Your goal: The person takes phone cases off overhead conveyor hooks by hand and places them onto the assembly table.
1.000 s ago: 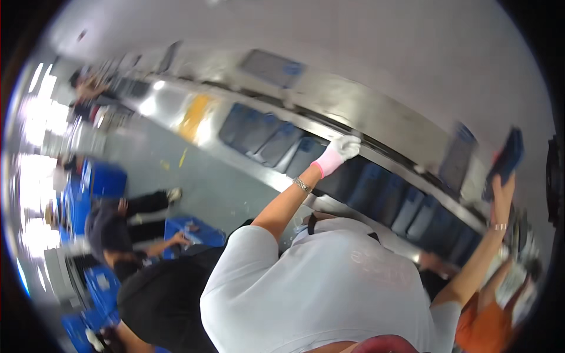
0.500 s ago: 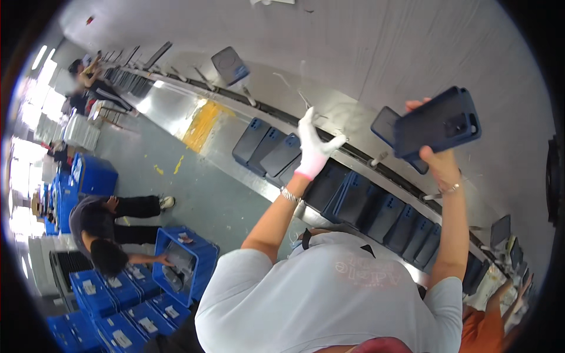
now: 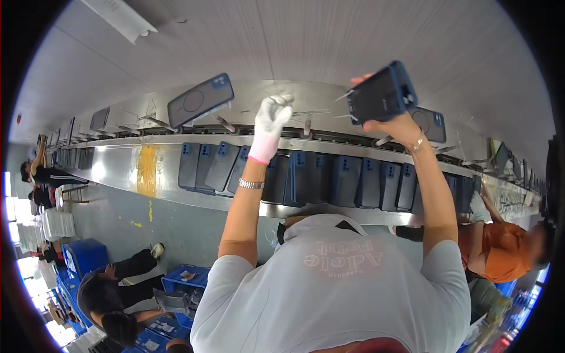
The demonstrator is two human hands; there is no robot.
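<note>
My right hand [image 3: 402, 126], bare with a metal band at the wrist, grips a dark phone case [image 3: 376, 99] with a blue rim. The case is tilted above the conveyor rail, and thin wire prongs show at its left edge. My left hand [image 3: 272, 122] wears a white glove with a pink cuff. Its fingers are curled closed beside a wire holder [image 3: 312, 112] on a short post; whatever is between the fingertips is hidden. Another phone case [image 3: 201, 101] with a ring on its back sits on a holder to the left. A similar ringed case [image 3: 429, 123] is behind my right wrist.
Several phone cases [image 3: 346, 179] stand leaning in a row on the metal ledge nearer me. Along the conveyor rail [image 3: 347, 141] stand more posts. A person in orange [image 3: 500, 253] works at the right; another person [image 3: 106, 300] bends over blue crates at the lower left.
My view has turned, so the rail now runs level. My left hand went from spread fingers to curled ones. The phone case in my right hand has turned, with wire prongs now at its edge.
</note>
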